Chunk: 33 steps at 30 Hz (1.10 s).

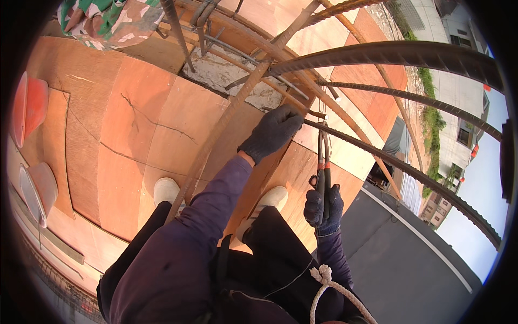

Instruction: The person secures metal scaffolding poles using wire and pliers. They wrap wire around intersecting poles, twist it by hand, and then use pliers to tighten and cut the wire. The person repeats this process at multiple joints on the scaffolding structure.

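My left hand (274, 132), in a dark knitted glove, is closed around the near end of a ribbed rebar (396, 154) that runs off to the right. Beside it, my gloved right hand (324, 208) grips pincers (327, 167) with dark handles and red bands. Their jaws point up to where that rebar meets other bars, and thin tie wire (322, 105) shows there. What the jaws bite on is too small to tell. A diagonal bar (226, 108) passes left of my left hand.
Thick rebars (388, 55) arch across the upper right. Plywood panels (124, 146) lie underfoot, with a gap showing rough concrete (216, 70). At left stand a red container (33, 108) and a pale one (40, 189). Camouflage cloth (110, 24) is at upper left; a grey surface (399, 254) lies lower right.
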{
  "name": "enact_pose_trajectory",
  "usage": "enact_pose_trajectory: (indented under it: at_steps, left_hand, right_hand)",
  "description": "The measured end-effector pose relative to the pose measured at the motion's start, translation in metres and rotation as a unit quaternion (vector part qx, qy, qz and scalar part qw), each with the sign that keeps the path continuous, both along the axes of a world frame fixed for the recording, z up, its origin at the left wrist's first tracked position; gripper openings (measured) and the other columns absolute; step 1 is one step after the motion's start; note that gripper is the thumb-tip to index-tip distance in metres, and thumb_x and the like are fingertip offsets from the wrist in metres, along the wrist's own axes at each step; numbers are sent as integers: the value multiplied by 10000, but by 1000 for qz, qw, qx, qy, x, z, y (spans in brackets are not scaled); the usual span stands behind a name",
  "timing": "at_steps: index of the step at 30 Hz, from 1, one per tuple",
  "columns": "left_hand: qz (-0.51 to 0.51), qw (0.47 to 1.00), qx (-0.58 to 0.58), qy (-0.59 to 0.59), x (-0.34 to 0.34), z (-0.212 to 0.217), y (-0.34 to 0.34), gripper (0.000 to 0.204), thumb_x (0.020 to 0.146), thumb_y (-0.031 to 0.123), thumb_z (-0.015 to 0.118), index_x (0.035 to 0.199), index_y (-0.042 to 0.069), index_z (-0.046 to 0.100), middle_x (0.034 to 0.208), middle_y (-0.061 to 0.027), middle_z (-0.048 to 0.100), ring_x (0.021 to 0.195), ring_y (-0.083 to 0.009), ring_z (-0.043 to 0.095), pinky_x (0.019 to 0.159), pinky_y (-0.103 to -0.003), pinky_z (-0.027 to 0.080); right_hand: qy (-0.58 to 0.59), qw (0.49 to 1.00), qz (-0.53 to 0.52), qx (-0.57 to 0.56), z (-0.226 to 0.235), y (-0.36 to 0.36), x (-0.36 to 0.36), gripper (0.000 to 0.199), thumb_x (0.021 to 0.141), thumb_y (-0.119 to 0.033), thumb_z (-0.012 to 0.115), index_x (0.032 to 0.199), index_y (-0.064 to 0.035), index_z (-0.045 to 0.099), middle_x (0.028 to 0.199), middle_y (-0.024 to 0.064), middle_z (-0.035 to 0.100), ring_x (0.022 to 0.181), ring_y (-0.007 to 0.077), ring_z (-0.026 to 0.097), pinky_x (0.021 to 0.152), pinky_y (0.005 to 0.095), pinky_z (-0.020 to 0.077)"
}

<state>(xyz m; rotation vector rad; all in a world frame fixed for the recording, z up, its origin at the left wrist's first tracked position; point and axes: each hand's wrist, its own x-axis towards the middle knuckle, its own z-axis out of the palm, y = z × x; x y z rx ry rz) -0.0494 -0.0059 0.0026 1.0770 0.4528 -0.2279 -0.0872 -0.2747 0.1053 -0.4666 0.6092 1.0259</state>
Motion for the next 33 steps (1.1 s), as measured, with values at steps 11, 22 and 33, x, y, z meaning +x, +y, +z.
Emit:
enact_pose_trajectory:
  at_steps: [11, 22, 33]
  left_hand:
    - [-268, 783, 525, -198, 92, -39, 8, 346, 993, 367, 573, 1090, 88, 754, 1142, -156, 754, 1086, -357, 708, 949, -500, 534]
    - [-302, 811, 489, -111, 86, -63, -12, 261, 1062, 250, 468, 1130, 142, 695, 1174, -107, 754, 1141, -303, 717, 962, -515, 534]
    - [-256, 823, 493, -117, 86, -50, -5, 548, 1064, 450, 376, 1105, 39, 736, 1187, -187, 742, 1129, -395, 677, 1072, -487, 462]
  right_hand:
    - [92, 953, -182, 223, 41, 65, 2, 629, 1107, -500, 494, 1496, -15, 396, 988, 58, 617, 794, 145, 646, 662, 255, 602]
    - [309, 840, -339, 290, 107, 121, 72, 398, 984, 9, 653, 1315, 102, 453, 1054, 172, 666, 954, 292, 745, 828, 360, 705]
    - [308, 802, -363, 360, 92, 117, 47, 270, 1005, -46, 637, 1219, 58, 510, 990, 146, 700, 869, 254, 747, 791, 379, 691]
